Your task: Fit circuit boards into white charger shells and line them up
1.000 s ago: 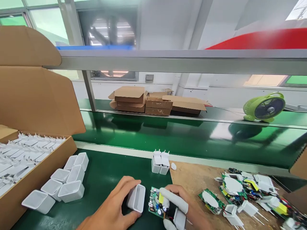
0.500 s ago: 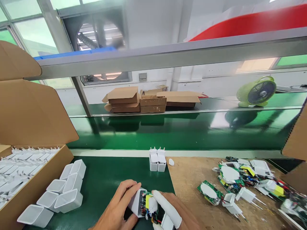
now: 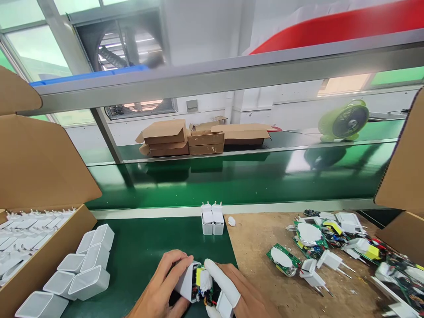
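Note:
My left hand (image 3: 165, 282) is closed round a white plastic charger housing (image 3: 186, 282), whose open end faces right. My right hand (image 3: 236, 289), with white covers on some fingers, grips a circuit board (image 3: 205, 282) with a yellow part and a white patch on it. A white plug cap (image 3: 224, 305) is at the board's right end, under the right fingers. The board's left end is at the housing's mouth, partly inside it. Fingers hide the undersides of both parts.
Several white housings (image 3: 88, 282) stand at left beside a cardboard box (image 3: 74, 229) of white chargers. Two chargers (image 3: 212, 217) stand at the mat's back edge. Circuit boards with plug caps (image 3: 309, 234) are heaped on the brown board (image 3: 255, 238) at right. A green fan (image 3: 344, 121) stands behind.
The view has shifted slightly, so the surroundings sit further left. My right hand has brought the circuit board a little closer to the housing, and less of the board shows.

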### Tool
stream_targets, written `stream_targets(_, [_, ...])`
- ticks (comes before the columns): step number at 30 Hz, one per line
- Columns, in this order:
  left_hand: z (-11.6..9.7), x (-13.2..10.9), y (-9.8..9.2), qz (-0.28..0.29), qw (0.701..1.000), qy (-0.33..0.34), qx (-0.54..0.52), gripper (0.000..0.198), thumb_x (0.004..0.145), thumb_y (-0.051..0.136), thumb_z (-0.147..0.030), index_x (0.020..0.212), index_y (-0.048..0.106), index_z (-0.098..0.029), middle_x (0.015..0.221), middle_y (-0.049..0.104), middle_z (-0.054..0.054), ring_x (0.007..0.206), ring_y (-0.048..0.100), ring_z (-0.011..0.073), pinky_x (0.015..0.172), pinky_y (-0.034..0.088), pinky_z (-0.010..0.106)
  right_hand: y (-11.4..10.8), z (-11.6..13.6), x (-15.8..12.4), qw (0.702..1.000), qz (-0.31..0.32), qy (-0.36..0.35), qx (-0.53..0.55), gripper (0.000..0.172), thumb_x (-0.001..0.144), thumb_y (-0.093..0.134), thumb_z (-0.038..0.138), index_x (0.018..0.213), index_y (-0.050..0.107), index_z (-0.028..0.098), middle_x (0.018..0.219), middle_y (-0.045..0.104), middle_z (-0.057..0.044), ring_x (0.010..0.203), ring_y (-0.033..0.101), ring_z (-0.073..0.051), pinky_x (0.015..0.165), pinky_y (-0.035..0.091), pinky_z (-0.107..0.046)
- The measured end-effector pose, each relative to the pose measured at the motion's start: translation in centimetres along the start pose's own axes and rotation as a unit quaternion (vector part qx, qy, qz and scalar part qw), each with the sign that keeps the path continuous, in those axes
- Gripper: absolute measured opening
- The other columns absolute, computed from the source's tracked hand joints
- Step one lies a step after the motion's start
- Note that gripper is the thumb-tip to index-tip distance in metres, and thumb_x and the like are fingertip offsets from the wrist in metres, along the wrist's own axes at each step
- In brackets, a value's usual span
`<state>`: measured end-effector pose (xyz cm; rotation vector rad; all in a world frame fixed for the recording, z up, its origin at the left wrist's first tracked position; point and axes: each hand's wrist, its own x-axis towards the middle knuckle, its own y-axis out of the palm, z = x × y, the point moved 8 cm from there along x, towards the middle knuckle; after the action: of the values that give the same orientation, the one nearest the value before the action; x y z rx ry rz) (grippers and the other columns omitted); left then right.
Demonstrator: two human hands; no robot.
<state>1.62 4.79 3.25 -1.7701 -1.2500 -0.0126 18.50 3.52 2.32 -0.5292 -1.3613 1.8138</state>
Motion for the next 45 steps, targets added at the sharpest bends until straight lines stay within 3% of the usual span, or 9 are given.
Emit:
stream_targets(4, [0.3, -0.1, 0.3, 0.018, 1.0, -0.002, 0.007, 0.064, 0.097, 0.059, -0.007, 0.153, 0.041, -0.031, 0.139, 0.055, 0.015, 0.132, 0.06, 0.028, 0.112, 0.054, 0.04, -0.1, 0.4, 0.0, 0.999, -0.036, -0.02, 0.006, 0.076, 0.075, 0.058, 0.007, 0.15, 0.056, 0.015, 0.146, 0.065, -0.017, 0.12, 0.068, -0.031, 0.1, 0.058, -0.034])
stream_targets(7, [0.3, -0.1, 0.2, 0.017, 1.0, 0.001, 0.001, 0.063, 0.097, 0.059, -0.007, 0.153, 0.041, -0.03, 0.139, 0.055, 0.015, 0.131, 0.06, 0.0275, 0.112, 0.054, 0.039, -0.3, 0.6, -0.2, 0.999, -0.049, -0.009, 0.008, 0.079, 0.075, 0.055, 0.007, 0.153, 0.051, 0.015, 0.141, 0.067, -0.017, 0.119, 0.068, -0.03, 0.099, 0.058, -0.036])
stream_targets(13, [0.3, -0.2, 0.1, 0.017, 1.0, -0.002, -0.003, 0.067, 0.094, 0.059, -0.003, 0.153, 0.042, -0.029, 0.139, 0.054, 0.013, 0.131, 0.059, 0.0257, 0.112, 0.053, 0.037, -1.3, 1.5, -0.5, 0.999, -0.042, -0.019, 0.021, 0.068, 0.07, 0.055, 0.008, 0.138, 0.064, 0.01, 0.142, 0.066, -0.019, 0.129, 0.061, -0.034, 0.106, 0.055, -0.041])
stream_targets(18, [0.1, -0.1, 0.0, 0.014, 1.0, 0.0, -0.014, 0.066, 0.094, 0.058, -0.003, 0.152, 0.041, -0.029, 0.138, 0.053, 0.012, 0.129, 0.06, 0.0239, 0.111, 0.054, 0.034, -3.2, 2.9, -0.7, 0.995, -0.087, -0.05, 0.001, 0.053, 0.072, 0.051, 0.003, 0.12, 0.071, 0.008, 0.148, 0.062, -0.021, 0.134, 0.058, -0.033, 0.112, 0.051, -0.041])
stream_targets(26, [0.5, -0.2, 0.1, 0.011, 1.0, 0.004, -0.011, 0.065, 0.095, 0.061, -0.005, 0.153, 0.044, -0.027, 0.139, 0.054, 0.013, 0.13, 0.06, 0.0255, 0.112, 0.054, 0.036, -2.5, 2.9, -0.8, 0.992, -0.099, -0.074, -0.022, 0.068, 0.069, 0.049, 0.005, 0.136, 0.06, -0.005, 0.147, 0.061, -0.027, 0.125, 0.063, -0.036, 0.107, 0.056, -0.046])
stream_targets(31, [0.5, -0.3, 0.1, 0.005, 1.0, 0.009, -0.018, 0.064, 0.096, 0.063, -0.007, 0.153, 0.044, -0.028, 0.139, 0.055, 0.013, 0.13, 0.06, 0.0251, 0.112, 0.053, 0.035, -1.5, 2.2, -0.6, 0.99, -0.112, -0.068, -0.059, 0.07, 0.067, 0.052, 0.008, 0.135, 0.061, -0.002, 0.144, 0.065, -0.024, 0.12, 0.065, -0.036, 0.1, 0.061, -0.043])
stream_targets(39, [0.4, -0.2, 0.3, 0.003, 0.999, -0.003, -0.033, 0.061, 0.098, 0.062, -0.008, 0.151, 0.044, -0.031, 0.138, 0.054, 0.012, 0.129, 0.06, 0.0253, 0.111, 0.053, 0.036, -2.3, 2.6, -1.0, 0.974, -0.189, -0.091, -0.085, 0.076, 0.071, 0.051, 0.006, 0.146, 0.049, 0.002, 0.139, 0.068, -0.02, 0.121, 0.063, -0.032, 0.104, 0.058, -0.04])
stream_targets(45, [0.5, -0.2, 0.2, 0.01, 1.0, -0.002, -0.019, 0.067, 0.095, 0.063, -0.005, 0.152, 0.042, -0.032, 0.139, 0.054, 0.011, 0.13, 0.06, 0.0249, 0.112, 0.053, 0.036, -2.2, 2.3, -0.4, 0.987, -0.14, -0.068, -0.04, 0.068, 0.066, 0.051, 0.006, 0.133, 0.062, 0.003, 0.139, 0.067, -0.022, 0.116, 0.063, -0.034, 0.1, 0.059, -0.045])
